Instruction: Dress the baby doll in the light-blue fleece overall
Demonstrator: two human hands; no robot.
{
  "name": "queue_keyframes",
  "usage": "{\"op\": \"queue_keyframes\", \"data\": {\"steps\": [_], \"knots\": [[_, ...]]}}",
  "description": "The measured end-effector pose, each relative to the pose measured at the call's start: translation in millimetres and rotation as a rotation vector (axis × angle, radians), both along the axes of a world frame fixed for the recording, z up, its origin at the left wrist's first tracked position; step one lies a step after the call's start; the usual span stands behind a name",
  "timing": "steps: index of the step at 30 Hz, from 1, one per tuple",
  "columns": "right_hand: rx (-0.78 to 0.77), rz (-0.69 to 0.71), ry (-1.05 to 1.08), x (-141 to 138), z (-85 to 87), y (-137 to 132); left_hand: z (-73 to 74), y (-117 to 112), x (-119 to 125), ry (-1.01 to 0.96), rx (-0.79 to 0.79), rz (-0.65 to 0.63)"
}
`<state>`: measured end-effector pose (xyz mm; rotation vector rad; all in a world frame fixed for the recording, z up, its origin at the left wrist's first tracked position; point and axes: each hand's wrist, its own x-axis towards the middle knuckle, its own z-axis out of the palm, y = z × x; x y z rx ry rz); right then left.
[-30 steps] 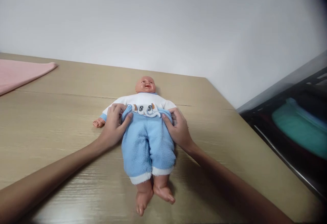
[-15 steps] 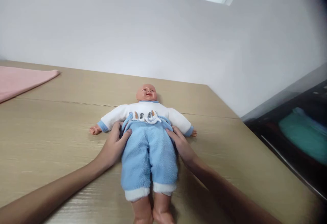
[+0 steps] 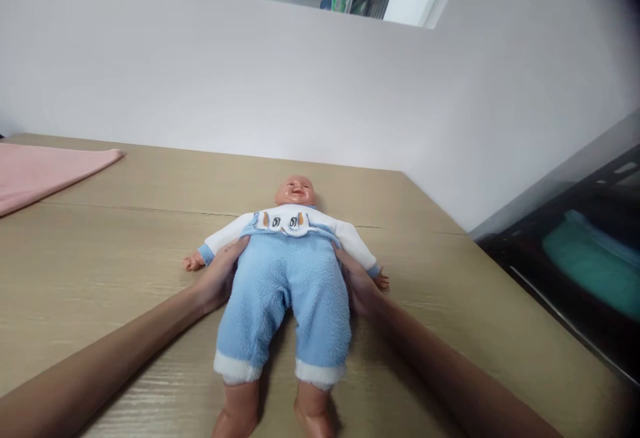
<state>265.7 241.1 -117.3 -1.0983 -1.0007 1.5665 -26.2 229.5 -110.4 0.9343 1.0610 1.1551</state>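
A baby doll (image 3: 296, 191) lies on its back on the wooden table (image 3: 100, 258), head away from me. It wears a white top with an elephant picture and fluffy light-blue trousers (image 3: 285, 298) with white cuffs. My left hand (image 3: 220, 275) grips the doll's left side at the waist, fingers wrapped under the trousers. My right hand (image 3: 357, 281) holds the opposite side of the waist, its fingers tucked under the body. The doll's bare legs reach toward me past the bottom edge of the frame.
A pink cloth (image 3: 45, 168) lies at the table's far left. White walls (image 3: 250, 78) close the back and right of the table. To the right, a dark bin (image 3: 575, 271) holds something teal (image 3: 595, 261).
The doll has come closer to me and its legs have spread apart. Both hands slid from the waistband's top edge down to the doll's sides. The view tilted upward.
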Motion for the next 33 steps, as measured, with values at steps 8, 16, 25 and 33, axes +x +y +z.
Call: {"op": "queue_keyframes", "data": {"steps": [8,16,25,33], "knots": [[0.014,0.029,0.066,-5,11.1,-1,9.2,4,-7,-0.353,-0.200,-0.044],[0.527,0.017,-0.368,8,20.7,-1,16.8,16,-24,0.042,0.217,-0.154],[0.508,-0.089,-0.395,-25,40.7,34,23.7,35,-25,0.123,0.154,-0.197],[0.329,-0.090,-0.388,-1,11.0,9,-9.6,6,-22,0.308,0.158,0.026]]}}
